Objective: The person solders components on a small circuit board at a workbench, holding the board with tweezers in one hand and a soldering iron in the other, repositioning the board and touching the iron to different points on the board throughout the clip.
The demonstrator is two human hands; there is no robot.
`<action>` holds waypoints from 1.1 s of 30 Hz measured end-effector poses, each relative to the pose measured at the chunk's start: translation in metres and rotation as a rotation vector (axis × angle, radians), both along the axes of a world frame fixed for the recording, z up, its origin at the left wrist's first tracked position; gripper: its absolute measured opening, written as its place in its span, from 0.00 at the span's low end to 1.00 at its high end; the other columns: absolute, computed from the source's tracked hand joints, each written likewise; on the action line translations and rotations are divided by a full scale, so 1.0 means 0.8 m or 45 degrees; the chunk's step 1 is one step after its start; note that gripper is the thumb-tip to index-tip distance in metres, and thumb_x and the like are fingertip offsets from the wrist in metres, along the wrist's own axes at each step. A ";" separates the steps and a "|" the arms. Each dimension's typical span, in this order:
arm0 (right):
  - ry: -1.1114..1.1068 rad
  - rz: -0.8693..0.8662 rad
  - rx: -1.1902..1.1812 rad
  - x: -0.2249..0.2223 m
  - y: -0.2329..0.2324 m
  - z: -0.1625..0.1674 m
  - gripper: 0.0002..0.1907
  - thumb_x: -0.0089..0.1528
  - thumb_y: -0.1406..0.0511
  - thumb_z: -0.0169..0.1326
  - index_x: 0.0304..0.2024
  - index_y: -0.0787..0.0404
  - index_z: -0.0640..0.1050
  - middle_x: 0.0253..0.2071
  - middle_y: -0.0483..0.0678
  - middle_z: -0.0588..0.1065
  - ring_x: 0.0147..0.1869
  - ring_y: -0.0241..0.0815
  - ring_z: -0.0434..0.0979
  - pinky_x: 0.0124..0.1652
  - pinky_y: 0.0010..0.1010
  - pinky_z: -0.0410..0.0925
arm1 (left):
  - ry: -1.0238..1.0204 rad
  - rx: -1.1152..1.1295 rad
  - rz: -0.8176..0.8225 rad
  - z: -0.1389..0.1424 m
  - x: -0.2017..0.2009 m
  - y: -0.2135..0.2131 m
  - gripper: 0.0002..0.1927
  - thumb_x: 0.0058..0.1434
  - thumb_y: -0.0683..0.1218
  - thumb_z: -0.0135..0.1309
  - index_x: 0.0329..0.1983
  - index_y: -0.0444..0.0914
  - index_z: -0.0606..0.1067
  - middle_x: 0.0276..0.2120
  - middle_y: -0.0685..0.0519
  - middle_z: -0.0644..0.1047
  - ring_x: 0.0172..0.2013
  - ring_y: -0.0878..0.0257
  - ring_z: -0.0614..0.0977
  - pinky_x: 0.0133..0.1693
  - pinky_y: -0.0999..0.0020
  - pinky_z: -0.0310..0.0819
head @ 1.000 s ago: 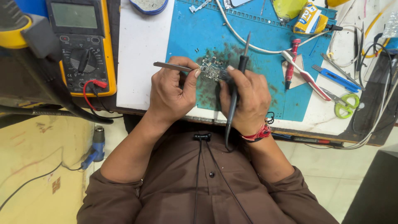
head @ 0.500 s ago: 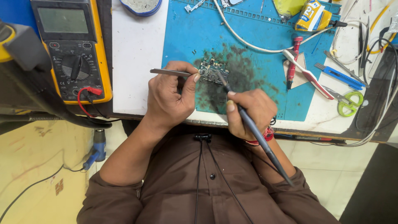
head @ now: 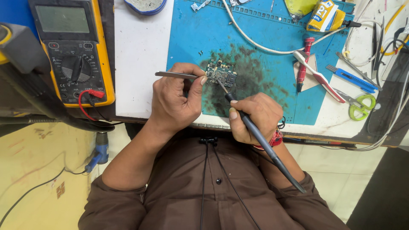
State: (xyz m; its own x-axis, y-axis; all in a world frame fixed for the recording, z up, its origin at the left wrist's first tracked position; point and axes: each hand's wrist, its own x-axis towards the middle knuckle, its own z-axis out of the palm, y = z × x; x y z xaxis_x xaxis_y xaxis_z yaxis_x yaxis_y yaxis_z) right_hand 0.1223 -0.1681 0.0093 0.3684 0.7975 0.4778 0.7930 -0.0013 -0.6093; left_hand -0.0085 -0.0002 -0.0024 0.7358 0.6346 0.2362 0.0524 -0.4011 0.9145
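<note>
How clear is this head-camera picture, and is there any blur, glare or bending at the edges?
Head view: light is even and soft, with no hard shadows. The circuit board, the left hand with its tweezers and the right hand with its soldering iron all look sharp. The multimeter screen shows only faint sheen. The wide lens tilts and bows the blue mat edges slightly.

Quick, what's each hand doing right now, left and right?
Left hand: closed on metal tweezers, tips at the small circuit board.
Right hand: closed on a soldering iron, tip on the board.
</note>
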 end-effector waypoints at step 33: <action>0.008 -0.029 0.022 0.001 -0.002 -0.004 0.05 0.60 0.71 0.58 0.38 0.64 0.76 0.27 0.51 0.76 0.27 0.46 0.74 0.30 0.35 0.65 | 0.007 0.018 0.008 0.000 0.001 0.000 0.04 0.71 0.39 0.57 0.44 0.34 0.73 0.34 0.51 0.80 0.27 0.65 0.82 0.30 0.70 0.75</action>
State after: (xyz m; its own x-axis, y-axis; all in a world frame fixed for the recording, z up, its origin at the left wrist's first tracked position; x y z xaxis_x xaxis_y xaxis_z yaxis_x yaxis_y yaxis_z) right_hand 0.1230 -0.1698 0.0061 0.3897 0.7803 0.4891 0.7889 -0.0089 -0.6144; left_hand -0.0078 -0.0004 -0.0026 0.7329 0.6362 0.2410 0.0601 -0.4134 0.9086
